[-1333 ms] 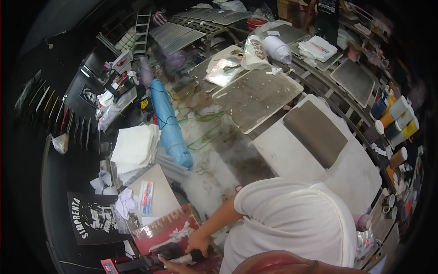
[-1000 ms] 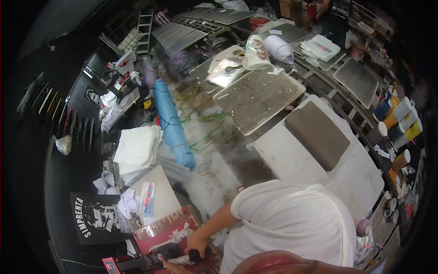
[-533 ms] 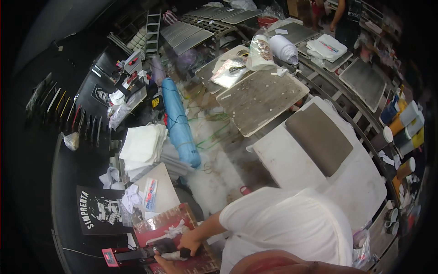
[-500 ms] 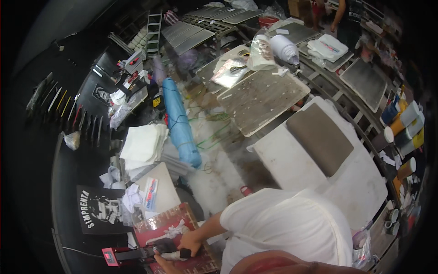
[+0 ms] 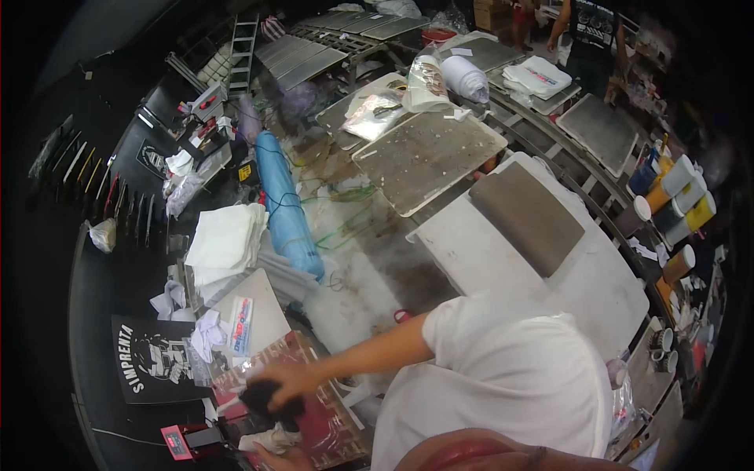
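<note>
At the lower left, my right hand (image 5: 289,382) reaches in from the white sleeve. Its fingers are closed on a black object (image 5: 263,402), blurred, its kind unclear. Just below it, my left hand (image 5: 287,457) is closed around a crumpled whitish cloth (image 5: 271,438), close under the black object. Both hands are over a worn red board (image 5: 334,428) with brown edges. Left of them stands a small device with a red-framed panel (image 5: 177,443), joined to a dark part partly hidden by my hands.
White cloth sheets (image 5: 224,242) are stacked beyond the board. A blue wrapped roll (image 5: 283,208) leans nearby. Large boards (image 5: 428,165) lie ahead, with a brown sheet (image 5: 528,220) on the right. Bottles and jars (image 5: 671,184) line the far right. A co-worker (image 5: 593,39) stands at the back.
The whole view has shifted left. My right hand has moved farther over the board and now holds the black object higher. The whitish cloth now sits at my left hand.
</note>
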`<control>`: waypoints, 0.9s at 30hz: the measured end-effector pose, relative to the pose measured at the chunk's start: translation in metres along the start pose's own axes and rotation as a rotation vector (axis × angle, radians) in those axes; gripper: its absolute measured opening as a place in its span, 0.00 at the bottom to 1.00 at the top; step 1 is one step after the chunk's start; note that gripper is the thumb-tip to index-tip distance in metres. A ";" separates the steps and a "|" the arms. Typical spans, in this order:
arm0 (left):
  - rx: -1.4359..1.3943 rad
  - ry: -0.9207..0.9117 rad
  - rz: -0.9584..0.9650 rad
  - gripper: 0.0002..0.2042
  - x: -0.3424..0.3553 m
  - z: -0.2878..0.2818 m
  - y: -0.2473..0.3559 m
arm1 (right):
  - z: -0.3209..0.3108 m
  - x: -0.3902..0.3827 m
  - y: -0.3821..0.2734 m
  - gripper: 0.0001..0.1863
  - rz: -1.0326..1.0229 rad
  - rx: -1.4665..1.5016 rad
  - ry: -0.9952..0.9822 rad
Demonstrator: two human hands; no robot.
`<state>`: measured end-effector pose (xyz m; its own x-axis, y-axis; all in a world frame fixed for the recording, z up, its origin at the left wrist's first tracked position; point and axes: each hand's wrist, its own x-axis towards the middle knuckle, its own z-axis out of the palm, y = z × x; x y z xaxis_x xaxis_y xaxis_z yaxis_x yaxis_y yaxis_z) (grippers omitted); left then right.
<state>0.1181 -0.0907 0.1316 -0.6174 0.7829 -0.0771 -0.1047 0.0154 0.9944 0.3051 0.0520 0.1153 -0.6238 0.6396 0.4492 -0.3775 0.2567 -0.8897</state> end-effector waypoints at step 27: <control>-0.682 -0.559 -0.040 0.32 0.020 -0.091 0.144 | -0.116 -0.143 0.038 0.33 0.663 -0.374 -0.213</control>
<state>0.0192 -0.1292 0.2670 -0.1499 0.9821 0.1137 -0.6704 -0.1855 0.7184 0.4591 0.0544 0.0076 -0.7700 0.6018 -0.2119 0.3503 0.1213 -0.9287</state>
